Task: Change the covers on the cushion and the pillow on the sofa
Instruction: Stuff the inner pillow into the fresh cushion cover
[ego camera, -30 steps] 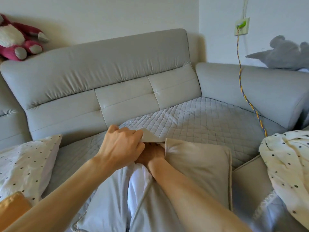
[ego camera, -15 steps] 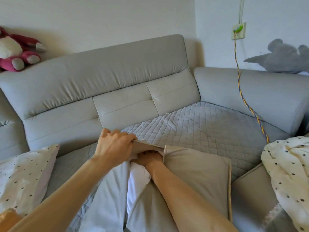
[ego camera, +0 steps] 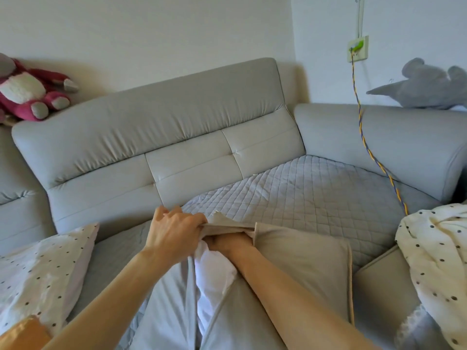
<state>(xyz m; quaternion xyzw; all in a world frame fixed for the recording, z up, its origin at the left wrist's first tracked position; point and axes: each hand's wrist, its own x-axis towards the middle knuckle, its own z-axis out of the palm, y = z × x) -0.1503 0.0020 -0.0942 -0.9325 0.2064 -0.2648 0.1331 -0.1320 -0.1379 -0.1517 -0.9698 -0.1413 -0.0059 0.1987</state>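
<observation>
A beige cushion cover lies on the grey sofa in front of me, with the white inner cushion showing through its open edge. My left hand pinches the cover's upper flap at the opening. My right hand is pushed inside the opening, its fingers hidden under the flap, against the white cushion. A dotted white pillow lies at the left. A dotted cream cover is bunched at the right.
A quilted grey mat covers the corner seat behind the cushion. A pink plush toy sits on the backrest at left, a grey plush toy at right. A yellow-blue cable hangs from a wall socket across the sofa. An orange item is at bottom left.
My left hand has pulled the cover's flap flatter and further over my right hand, which sits deeper under it. The camera has tilted slightly upward.
</observation>
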